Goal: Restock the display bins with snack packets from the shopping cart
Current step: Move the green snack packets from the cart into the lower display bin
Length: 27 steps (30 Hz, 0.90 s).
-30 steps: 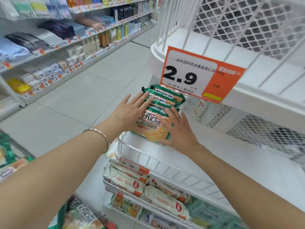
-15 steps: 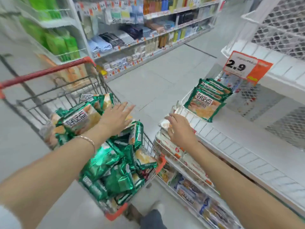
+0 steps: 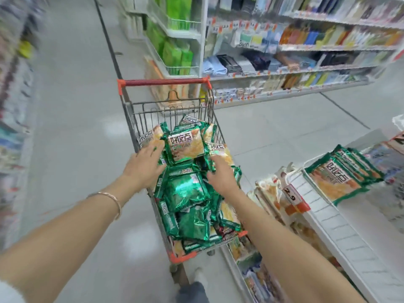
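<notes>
A wire shopping cart (image 3: 140, 110) with a red handle stands in front of me, heaped with green snack packets (image 3: 185, 189). My left hand (image 3: 144, 165) lies on the left side of the heap, fingers spread over a packet. My right hand (image 3: 220, 176) rests on the right side of the heap, its fingers curled down among the packets; whether it grips one is hidden. A stack of the same packets (image 3: 341, 176) lies in the white display bin (image 3: 323, 217) at the right.
Lower bins (image 3: 269, 193) under the white one hold other snack bags. An orange 2.9 price tag (image 3: 293, 197) hangs on the bin's rim. Stocked shelves (image 3: 306, 68) line the far side of the aisle, with grey floor (image 3: 76, 127) to the left.
Both hands left the stack in the display bin and moved left to the cart. My view swung left; the right hand went from the bin's rim onto the heap.
</notes>
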Tool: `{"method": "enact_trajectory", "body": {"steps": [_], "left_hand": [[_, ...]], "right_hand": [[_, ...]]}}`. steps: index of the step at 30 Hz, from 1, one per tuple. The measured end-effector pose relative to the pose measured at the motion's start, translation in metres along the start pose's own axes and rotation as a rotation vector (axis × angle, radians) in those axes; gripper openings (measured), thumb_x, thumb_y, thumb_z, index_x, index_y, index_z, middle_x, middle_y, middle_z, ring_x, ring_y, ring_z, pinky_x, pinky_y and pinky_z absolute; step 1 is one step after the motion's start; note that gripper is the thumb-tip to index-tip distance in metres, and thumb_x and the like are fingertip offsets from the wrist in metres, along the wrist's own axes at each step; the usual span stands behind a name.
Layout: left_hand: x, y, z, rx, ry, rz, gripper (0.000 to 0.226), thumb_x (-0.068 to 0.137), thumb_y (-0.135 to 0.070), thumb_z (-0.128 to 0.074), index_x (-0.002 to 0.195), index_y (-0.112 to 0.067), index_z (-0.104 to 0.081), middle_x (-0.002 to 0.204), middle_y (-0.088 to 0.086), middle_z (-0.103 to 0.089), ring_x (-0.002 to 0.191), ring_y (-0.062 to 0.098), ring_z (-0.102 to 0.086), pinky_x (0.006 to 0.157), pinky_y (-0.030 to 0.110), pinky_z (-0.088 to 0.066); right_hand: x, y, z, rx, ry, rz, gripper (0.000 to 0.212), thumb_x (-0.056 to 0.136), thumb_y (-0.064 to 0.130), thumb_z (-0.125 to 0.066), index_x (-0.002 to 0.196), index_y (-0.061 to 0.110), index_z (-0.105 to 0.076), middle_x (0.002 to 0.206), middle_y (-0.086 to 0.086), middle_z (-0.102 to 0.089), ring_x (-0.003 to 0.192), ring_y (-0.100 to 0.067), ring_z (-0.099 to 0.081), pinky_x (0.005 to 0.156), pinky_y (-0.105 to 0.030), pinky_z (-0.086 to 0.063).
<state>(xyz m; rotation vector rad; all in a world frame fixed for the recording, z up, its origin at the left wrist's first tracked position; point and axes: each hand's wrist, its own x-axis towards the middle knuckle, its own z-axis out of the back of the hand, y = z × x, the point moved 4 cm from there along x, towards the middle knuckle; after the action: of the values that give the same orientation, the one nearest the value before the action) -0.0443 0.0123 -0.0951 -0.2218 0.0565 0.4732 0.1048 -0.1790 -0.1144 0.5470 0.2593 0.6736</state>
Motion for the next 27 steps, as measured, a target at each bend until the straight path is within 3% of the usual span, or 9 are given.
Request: {"method": "enact_trajectory", "body": {"steps": [5,8,11,13,17,20,23,25,27], "left_hand": [[-0.017,0.016,-0.003,-0.187,0.016,0.221,0.068,0.103,-0.048,-0.039,0.159,-0.029,-0.005,0.165,0.009,-0.018,0.148,0.030,-0.025,0.116,0.053,-0.031],[-0.018,0.016,-0.003,-0.280,0.018,0.331,0.065,0.104,-0.045,-0.038,0.158,-0.020,-0.014,0.165,0.010,-0.016,0.150,0.030,-0.019,0.119,0.053,-0.024],[-0.015,0.015,-0.013,-0.392,-0.020,0.410,0.064,0.103,-0.042,-0.042,0.157,-0.013,-0.021,0.163,0.012,-0.021,0.149,0.031,-0.021,0.121,0.049,-0.021],[-0.010,0.013,-0.019,-0.459,-0.050,0.428,0.064,0.102,-0.040,-0.045,0.155,-0.010,-0.025,0.161,0.014,-0.028,0.147,0.031,-0.026,0.121,0.048,-0.022],[0.000,-0.008,-0.009,-0.662,-0.210,0.470,0.060,0.102,-0.033,-0.052,0.152,-0.007,-0.032,0.155,0.013,-0.037,0.141,0.030,-0.036,0.118,0.046,-0.028],[0.016,-0.023,0.003,-0.869,-0.303,0.474,0.070,0.097,-0.044,-0.058,0.151,-0.008,-0.033,0.151,0.008,-0.042,0.137,0.024,-0.041,0.113,0.041,-0.032],[0.037,-0.041,-0.002,-1.149,-0.116,0.519,0.094,0.072,-0.077,-0.063,0.146,-0.023,-0.040,0.146,-0.003,-0.044,0.137,0.021,-0.039,0.117,0.049,-0.027],[0.047,-0.054,-0.016,-1.382,0.057,0.565,0.098,0.055,-0.077,-0.077,0.134,-0.027,-0.049,0.140,0.003,-0.055,0.135,0.027,-0.044,0.118,0.057,-0.023],[0.050,-0.059,-0.029,-1.488,0.109,0.614,0.115,0.046,-0.071,-0.088,0.139,-0.017,-0.046,0.130,0.012,-0.065,0.127,0.034,-0.055,0.116,0.058,-0.030]], "right_hand": [[0.071,0.036,0.006,0.250,-0.041,-0.063,0.084,0.094,0.003,-0.062,0.159,0.016,-0.011,0.160,-0.005,-0.033,0.128,-0.027,-0.054,0.103,-0.037,-0.048],[0.104,0.041,-0.014,0.238,0.027,-0.036,0.104,0.084,0.006,-0.075,0.159,0.020,-0.006,0.149,-0.007,-0.045,0.117,-0.026,-0.061,0.095,-0.039,-0.055],[0.124,0.031,-0.031,-0.020,0.016,0.019,0.085,0.077,0.031,-0.084,0.146,0.016,-0.038,0.138,-0.008,-0.048,0.126,-0.028,-0.049,0.106,-0.048,-0.045],[0.129,0.028,-0.030,-0.015,0.030,0.111,0.067,0.078,0.043,-0.081,0.133,0.018,-0.050,0.128,-0.005,-0.048,0.120,-0.024,-0.047,0.106,-0.043,-0.042],[0.119,0.025,-0.004,0.349,0.168,0.238,0.045,0.087,0.044,-0.073,0.108,0.013,-0.048,0.093,0.003,-0.056,0.082,-0.015,-0.057,0.074,-0.035,-0.056],[0.131,0.003,0.020,0.651,0.183,0.043,0.076,0.086,0.048,-0.072,0.142,0.009,-0.039,0.137,-0.011,-0.054,0.122,-0.030,-0.058,0.099,-0.051,-0.052],[0.141,-0.014,0.024,0.750,0.398,-0.103,0.123,0.062,0.070,-0.083,0.156,0.016,-0.024,0.159,-0.010,-0.034,0.139,-0.030,-0.043,0.113,-0.056,-0.038],[0.146,-0.033,0.015,0.713,0.514,-0.123,0.126,0.052,0.076,-0.084,0.152,0.018,-0.032,0.154,-0.010,-0.043,0.134,-0.032,-0.050,0.109,-0.058,-0.042],[0.134,-0.041,0.024,0.682,0.533,-0.139,0.103,0.069,0.074,-0.075,0.146,0.014,-0.042,0.145,-0.009,-0.052,0.128,-0.029,-0.056,0.106,-0.051,-0.047]]}}
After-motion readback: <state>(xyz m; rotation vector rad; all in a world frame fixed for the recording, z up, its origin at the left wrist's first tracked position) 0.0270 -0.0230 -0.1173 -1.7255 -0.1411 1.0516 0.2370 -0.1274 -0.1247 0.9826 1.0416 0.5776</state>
